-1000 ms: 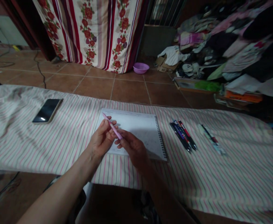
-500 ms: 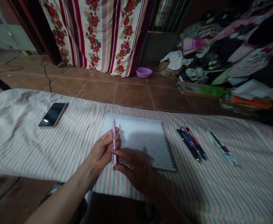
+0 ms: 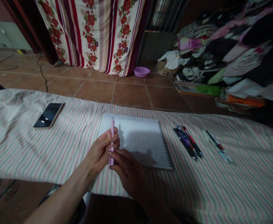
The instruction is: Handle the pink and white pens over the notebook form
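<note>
Upright before me is a pink pen (image 3: 112, 133), its small dark tip pointing away and up. My left hand (image 3: 102, 149) is closed around its middle, with the thumb along the barrel. At the lower end, the fingers and thumb of my right hand (image 3: 130, 174) pinch the pen from the right side. Behind both hands lies an open spiral notebook (image 3: 138, 133), its wire binding on the right. The page carries faint marks too small to read, and the shadow of my hands falls across it.
A phone (image 3: 49, 115) lies face up on the striped cloth (image 3: 80, 133) at left. Right of the notebook are several pens (image 3: 188, 143) side by side and another light-coloured pen (image 3: 218, 146). Beyond the cloth's far edge are a purple basin (image 3: 141, 72) and a clothes pile (image 3: 239, 53).
The view has shifted slightly, so the phone, notebook and pens appear a little further left. The pen's dark tip shows more clearly. Both hands keep hold of the pen.
</note>
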Demonstrator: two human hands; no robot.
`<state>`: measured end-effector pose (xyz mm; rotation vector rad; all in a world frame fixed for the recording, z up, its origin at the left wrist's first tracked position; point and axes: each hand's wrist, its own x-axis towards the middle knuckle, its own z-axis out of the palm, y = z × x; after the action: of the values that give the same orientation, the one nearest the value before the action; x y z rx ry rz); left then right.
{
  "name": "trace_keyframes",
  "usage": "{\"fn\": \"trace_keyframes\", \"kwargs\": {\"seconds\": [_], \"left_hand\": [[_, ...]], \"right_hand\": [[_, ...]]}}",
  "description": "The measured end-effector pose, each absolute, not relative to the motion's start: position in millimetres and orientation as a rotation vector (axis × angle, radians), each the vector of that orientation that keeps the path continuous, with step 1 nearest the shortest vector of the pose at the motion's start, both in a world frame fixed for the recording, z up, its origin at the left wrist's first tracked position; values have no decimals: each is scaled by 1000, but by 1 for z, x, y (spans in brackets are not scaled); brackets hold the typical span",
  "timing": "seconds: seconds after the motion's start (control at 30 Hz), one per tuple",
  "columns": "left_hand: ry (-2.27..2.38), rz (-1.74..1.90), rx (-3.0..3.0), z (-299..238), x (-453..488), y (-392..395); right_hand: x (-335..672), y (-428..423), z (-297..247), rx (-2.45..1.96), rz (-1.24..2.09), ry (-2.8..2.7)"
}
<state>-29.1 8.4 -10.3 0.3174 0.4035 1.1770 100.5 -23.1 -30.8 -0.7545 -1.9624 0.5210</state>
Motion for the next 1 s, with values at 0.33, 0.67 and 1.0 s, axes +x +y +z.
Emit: {"fn": "trace_keyframes", "kwargs": {"seconds": [0.33,0.67,1.0], "left_hand": [[468,1218,215,-12,-28,11],[509,1235,205,-15,-25,14],[466,1212,160,-14,-23,8]], "right_hand": [[104,-21,-34,-795,562,-2001],[108,-18,-37,-817,478,-2024],[106,-18,-31,-781,493,-2087]]}}
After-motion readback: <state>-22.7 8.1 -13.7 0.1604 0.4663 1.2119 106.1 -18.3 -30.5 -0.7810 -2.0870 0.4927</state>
